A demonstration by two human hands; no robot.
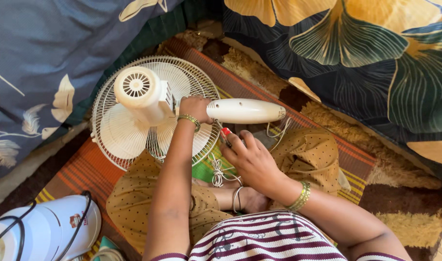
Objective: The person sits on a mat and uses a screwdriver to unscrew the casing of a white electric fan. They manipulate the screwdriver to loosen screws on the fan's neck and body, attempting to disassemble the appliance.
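Note:
A cream table fan lies face down on a striped mat (85, 169), its wire guard (119, 135) flat and its round motor housing (138, 92) pointing up. My left hand (196, 108) grips the fan's neck where the cream stem (245, 111) meets the motor. My right hand (250, 157) hovers just below the stem with curled fingers. A red tip shows at its thumb end; I cannot tell whether it is a nail or a small tool. The fan's bundled white cord (218, 171) lies on my lap.
A white domed appliance (47, 227) with a black cord sits at the lower left on the mat. Blue floral bedding (37, 63) rises on the left, dark leaf-patterned bedding (375, 63) on the right. A shaggy brown rug (405, 217) borders the mat.

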